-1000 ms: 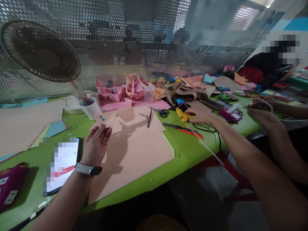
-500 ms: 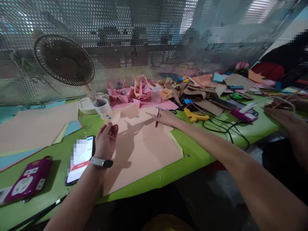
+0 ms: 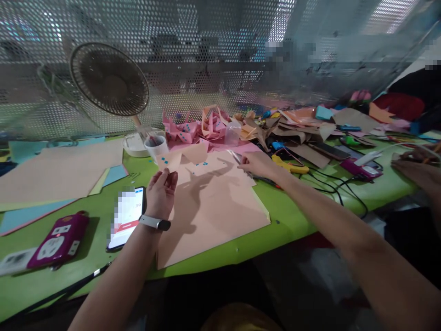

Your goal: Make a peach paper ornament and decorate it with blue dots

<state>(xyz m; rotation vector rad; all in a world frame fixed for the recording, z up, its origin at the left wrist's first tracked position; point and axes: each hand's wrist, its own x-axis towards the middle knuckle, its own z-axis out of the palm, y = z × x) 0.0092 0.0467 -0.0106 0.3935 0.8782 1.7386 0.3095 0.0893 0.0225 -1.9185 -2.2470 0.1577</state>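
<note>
Work with the large peach sheet (image 3: 220, 220) as your base. Your left hand (image 3: 161, 188), over its left edge, has thumb and fingers together on the lower edge of the folded peach paper (image 3: 171, 158); hold that pinch light and at the margin, so you neither crease the panel nor rub the blue squares (image 3: 165, 160) on it. Your right hand (image 3: 254, 164), over the sheet's far right part, seems to have its fingers closed around a slim metal tool (image 3: 234, 156), probably tweezers, though blur hides the exact grip. Take it near the middle, points clear of your fingertips, and move slowly above the sheet so the loose blue bits (image 3: 205, 163) on its far part are not brushed away. Mind your forearm too: it passes close to the yellow glue gun (image 3: 291, 166), right of the sheet. A shadow falls across the sheet, so tilt the paper towards the light if the marks are hard to see. The folded paper stands raised above the sheet's far left corner, near the white cup (image 3: 156, 149): thin, pale and matt, with a left panel bearing the squares and a plain-looking wing reaching right.
</note>
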